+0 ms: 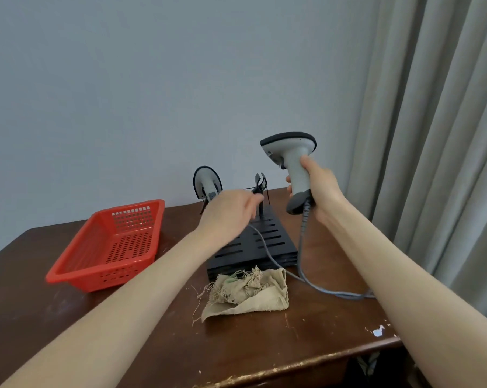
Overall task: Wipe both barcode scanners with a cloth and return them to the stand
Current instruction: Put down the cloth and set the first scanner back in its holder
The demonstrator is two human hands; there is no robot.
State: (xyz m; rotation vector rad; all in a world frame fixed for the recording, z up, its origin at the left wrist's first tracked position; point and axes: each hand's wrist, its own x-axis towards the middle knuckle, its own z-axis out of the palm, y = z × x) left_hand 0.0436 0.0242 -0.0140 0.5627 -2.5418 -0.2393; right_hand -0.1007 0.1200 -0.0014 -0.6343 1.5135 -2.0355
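Observation:
My right hand (319,189) grips the handle of a grey barcode scanner (291,155), held upright in the air to the right of the black stand (264,242). Its grey cable (302,247) hangs down to the table. My left hand (228,210) reaches over the stand, with its fingertips at the stand's empty black cradle (260,186); whether they pinch it is unclear. A second grey scanner (207,182) sits in the stand's left holder, partly hidden behind my left hand. A frayed beige cloth (250,292) lies crumpled on the table in front of the stand.
An empty red plastic basket (110,247) stands on the left of the dark wooden table (152,345). A grey curtain (432,135) hangs at the right, close to the table's edge. A wall is right behind the stand.

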